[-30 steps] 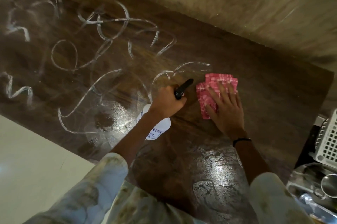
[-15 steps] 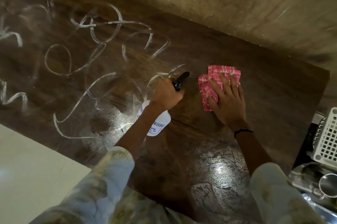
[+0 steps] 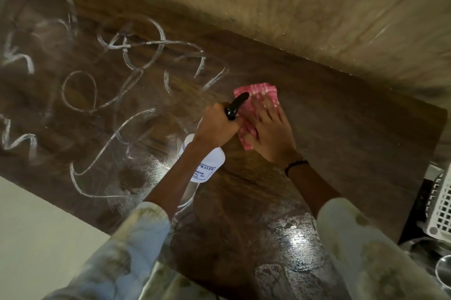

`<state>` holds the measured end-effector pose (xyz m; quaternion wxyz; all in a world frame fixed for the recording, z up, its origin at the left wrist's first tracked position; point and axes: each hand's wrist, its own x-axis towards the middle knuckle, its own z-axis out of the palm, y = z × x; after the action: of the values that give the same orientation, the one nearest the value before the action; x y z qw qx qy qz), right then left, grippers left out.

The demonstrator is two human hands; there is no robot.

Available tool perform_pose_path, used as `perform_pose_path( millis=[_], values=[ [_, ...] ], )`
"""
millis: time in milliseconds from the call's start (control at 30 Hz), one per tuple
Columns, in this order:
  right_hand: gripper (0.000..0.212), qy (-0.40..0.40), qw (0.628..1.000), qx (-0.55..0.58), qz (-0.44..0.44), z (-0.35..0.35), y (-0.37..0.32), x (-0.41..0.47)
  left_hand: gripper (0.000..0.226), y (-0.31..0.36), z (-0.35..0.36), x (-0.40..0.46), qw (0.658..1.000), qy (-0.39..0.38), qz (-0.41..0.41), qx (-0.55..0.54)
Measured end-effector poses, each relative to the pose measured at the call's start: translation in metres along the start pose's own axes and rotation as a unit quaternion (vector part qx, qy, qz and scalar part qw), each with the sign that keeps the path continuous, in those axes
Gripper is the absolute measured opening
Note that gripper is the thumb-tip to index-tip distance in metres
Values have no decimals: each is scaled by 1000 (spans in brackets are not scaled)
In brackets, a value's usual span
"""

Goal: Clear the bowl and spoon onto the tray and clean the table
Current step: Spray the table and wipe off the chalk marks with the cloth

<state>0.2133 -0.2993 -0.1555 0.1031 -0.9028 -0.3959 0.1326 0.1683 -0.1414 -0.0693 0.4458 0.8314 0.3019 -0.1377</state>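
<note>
- Wiping step in hand: right hand (image 3: 269, 133) flat, fingers straight, pressing pink cloth (image 3: 256, 94) onto table (image 3: 341, 133).
- Left hand (image 3: 216, 126) wrapped round spray bottle (image 3: 205, 163), nozzle just beside cloth.
- Bowl, spoon, tray: not in view.
- White smears (image 3: 117, 89) well left of cloth.
- Next, likely: sweeping cloth left through smears, pressure kept even.

table (image 3: 353, 143): dark wood, white scribbles left, wet sheen near edge
</note>
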Motion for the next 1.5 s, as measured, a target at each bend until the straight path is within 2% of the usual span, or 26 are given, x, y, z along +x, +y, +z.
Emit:
perform_pose_path(
  millis=[33,100,200,367,433,500,633,800,1033,1200,1500],
  values=[
    [58,-2,1000,-16,-18,1,11,-11,10,1,0,3,1000,0,-4,5],
    [60,-7,1000,-27,0,-5,37,-26,10,3,1,6,1000,-6,-3,15],
    [62,10,996,-19,90,-19,66,-14,4,8,0,11,1000,-9,0,20],
    [64,36,975,36,215,-31,65,60,14,12,-2,18,1000,-3,6,9],
    [63,22,978,34,205,-31,50,81,13,11,-1,21,1000,-1,6,9],
    [62,10,988,21,154,-26,36,82,12,10,-2,22,1000,-4,8,11],
    [62,3,998,-9,58,-20,41,37,12,7,-9,28,1000,-14,-5,12],
    [61,22,991,-13,129,-20,47,20,20,0,-32,37,1000,-15,-24,2],
    [62,12,989,-18,146,-19,43,22,30,-9,-60,50,997,19,-47,55],
    [65,-1,989,-23,148,-23,43,28,27,-19,-73,55,998,-30,-36,43],
    [65,16,980,23,197,-26,-3,141,22,-35,-95,61,998,-51,-14,24]
  ],
)
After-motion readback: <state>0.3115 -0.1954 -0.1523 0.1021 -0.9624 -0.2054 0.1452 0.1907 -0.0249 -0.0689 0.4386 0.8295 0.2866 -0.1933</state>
